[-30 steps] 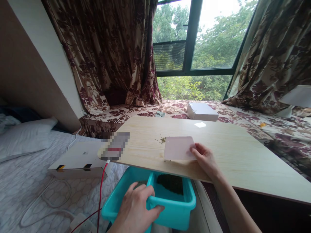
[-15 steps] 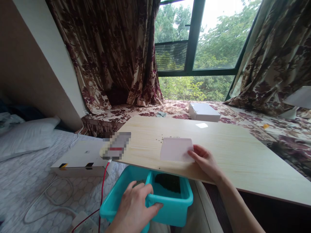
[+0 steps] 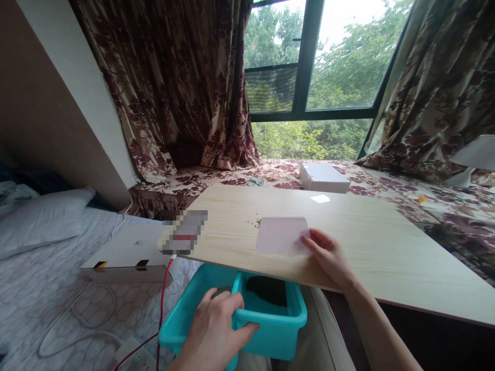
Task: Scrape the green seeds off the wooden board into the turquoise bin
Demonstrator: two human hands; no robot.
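My right hand [image 3: 329,256] pinches a thin pale pinkish card [image 3: 280,235] by its right edge, over the light wooden tabletop [image 3: 359,226]. Small dark grains [image 3: 256,223] lie scattered just left of the card's upper corner. Below the table's near edge, a turquoise tub [image 3: 273,337] with two compartments rests over my lap. My left hand [image 3: 218,322] is closed on the tub around its middle divider and front rim. Dark granular material [image 3: 266,289] covers part of the floor of the right compartment. The left compartment is partly hidden by my hand.
A pixelated device [image 3: 189,232] with a red cable [image 3: 166,286] sits at the table's left end. A white box [image 3: 127,252] and a power strip [image 3: 135,353] lie on the bed. Another white box [image 3: 327,179] stands on the window ledge behind a small white paper [image 3: 320,199].
The card has shifted slightly up and to the right with my right hand. Grains seen along its top edge before are now out of sight. My left hand and the tub stay put.
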